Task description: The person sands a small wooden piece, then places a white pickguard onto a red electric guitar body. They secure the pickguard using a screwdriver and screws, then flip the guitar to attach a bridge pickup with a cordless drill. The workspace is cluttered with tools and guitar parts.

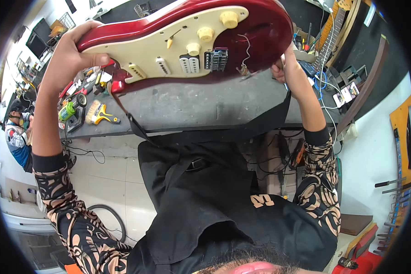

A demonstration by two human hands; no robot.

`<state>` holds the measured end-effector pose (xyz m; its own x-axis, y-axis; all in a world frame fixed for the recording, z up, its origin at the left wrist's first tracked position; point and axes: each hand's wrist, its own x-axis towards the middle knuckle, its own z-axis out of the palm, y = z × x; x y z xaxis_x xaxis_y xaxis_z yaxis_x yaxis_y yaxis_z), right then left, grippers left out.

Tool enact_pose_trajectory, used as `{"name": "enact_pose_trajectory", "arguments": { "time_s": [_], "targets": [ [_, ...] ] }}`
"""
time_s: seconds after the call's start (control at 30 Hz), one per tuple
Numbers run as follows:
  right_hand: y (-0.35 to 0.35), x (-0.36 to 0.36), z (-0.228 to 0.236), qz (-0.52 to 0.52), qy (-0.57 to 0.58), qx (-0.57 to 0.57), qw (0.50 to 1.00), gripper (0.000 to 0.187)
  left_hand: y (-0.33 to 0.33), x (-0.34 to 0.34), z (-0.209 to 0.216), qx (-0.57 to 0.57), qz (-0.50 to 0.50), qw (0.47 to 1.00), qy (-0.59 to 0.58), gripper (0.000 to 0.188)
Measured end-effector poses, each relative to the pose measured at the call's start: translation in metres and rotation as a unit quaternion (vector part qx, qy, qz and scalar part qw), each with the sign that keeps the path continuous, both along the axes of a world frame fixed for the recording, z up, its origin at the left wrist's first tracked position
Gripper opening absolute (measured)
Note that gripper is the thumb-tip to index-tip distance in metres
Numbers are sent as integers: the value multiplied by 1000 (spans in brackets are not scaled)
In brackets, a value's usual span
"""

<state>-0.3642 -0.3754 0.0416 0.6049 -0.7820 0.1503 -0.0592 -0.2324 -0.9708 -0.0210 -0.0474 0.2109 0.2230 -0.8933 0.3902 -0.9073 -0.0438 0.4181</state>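
A red electric guitar body point(265, 34) without a neck or strings is held up above the workbench, its front turned towards me. It carries a cream pickguard point(146, 50), cream knobs point(205, 34), three pickups point(189, 64) and a metal bridge point(216, 60). Loose thin wires point(247, 51) dangle near its right end. My left hand point(75, 52) is closed around the left end, thumb over the pickguard's edge. My right hand point(287, 68) grips the right end from below; some of its fingers are hidden behind the body.
The dark workbench point(178, 107) bears a paintbrush point(100, 113), a green power tool point(71, 109) and several hand tools at left. At right lie a guitar neck point(331, 34), cables and a phone point(347, 94). A black strap point(242, 130) crosses the bench's front. Another person point(18, 137) is at far left.
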Motion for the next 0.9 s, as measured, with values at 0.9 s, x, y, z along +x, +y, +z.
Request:
{"name": "enact_pose_trajectory", "arguments": {
  "time_s": [0.9],
  "targets": [
    [-20, 12, -74, 204, 369, 279, 863, 72, -115, 153, -226, 338, -16, 794, 505, 49]
  ]
}}
